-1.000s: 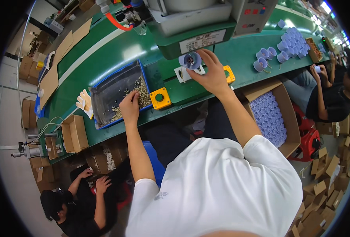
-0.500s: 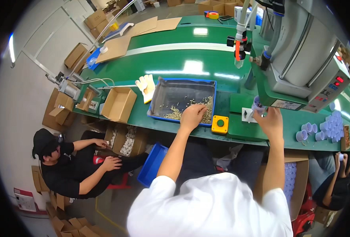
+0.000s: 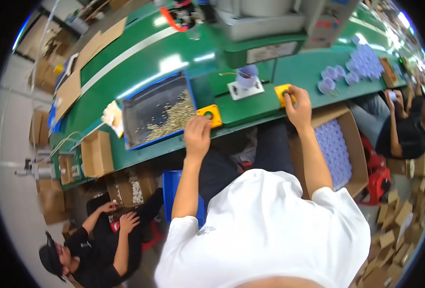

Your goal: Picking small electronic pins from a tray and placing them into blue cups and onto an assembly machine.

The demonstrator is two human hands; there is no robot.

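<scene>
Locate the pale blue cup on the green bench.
In the head view, the cup stands on a white base at the bench's centre, between two yellow button boxes, just before the grey machine.

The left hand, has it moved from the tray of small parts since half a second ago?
Yes. The left hand was over the small parts in the blue-rimmed tray; it is off the tray and rests at the left yellow button box beside it.
</scene>
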